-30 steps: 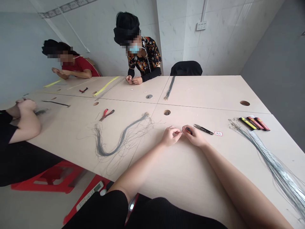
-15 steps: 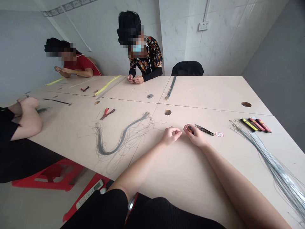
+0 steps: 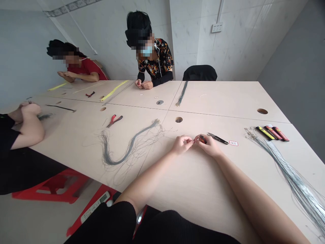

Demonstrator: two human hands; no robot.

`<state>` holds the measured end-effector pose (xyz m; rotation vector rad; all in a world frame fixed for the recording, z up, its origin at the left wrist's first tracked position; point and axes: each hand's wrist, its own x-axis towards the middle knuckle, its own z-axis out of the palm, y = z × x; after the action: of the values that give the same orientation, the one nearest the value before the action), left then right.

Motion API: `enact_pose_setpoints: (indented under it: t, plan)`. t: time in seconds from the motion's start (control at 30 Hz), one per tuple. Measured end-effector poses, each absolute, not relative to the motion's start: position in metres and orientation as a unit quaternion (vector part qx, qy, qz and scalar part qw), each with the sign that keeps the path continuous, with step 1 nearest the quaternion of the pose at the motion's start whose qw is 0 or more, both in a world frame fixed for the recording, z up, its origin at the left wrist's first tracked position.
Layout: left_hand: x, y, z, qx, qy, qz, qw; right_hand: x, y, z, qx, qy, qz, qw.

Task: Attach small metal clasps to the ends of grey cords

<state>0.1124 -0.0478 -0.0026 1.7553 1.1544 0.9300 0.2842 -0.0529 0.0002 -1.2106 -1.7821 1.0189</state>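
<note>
My left hand [image 3: 183, 144] is closed in a pinch on a thin cord, of which only a little shows. Its fingertips meet those of my right hand [image 3: 207, 145]. My right fingers are curled round a small black-and-orange lighter [image 3: 202, 139], partly hidden by the hand. Just beyond the right hand lie black thread snips [image 3: 218, 138] and a small red-edged paper label [image 3: 233, 143]. Left of my hands, a loose bundle of thin grey cords [image 3: 130, 147] curves over the table, with gold-coloured bits at its upper end.
Three lighters [image 3: 273, 133] lie at the right by a second grey cord bundle [image 3: 286, 169] in clear wrapping. Red-handled pliers [image 3: 114, 121] rest on the left. Round holes [image 3: 179, 120] pierce the table. Co-workers sit across [image 3: 154, 64] and at the left [image 3: 27, 125].
My left and right fingertips have closed the small gap between them and now touch. The lighter stays in my right hand.
</note>
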Motion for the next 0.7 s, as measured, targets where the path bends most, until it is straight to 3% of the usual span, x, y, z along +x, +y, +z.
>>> enact_pose_setpoints:
  t: [0.7]
  plan:
    - [0.1130,-0.0472,-0.0050,0.705,0.462,0.369,0.391,0.2825,-0.0515,-0.0004,-0.473,-0.709,0.368,0.371]
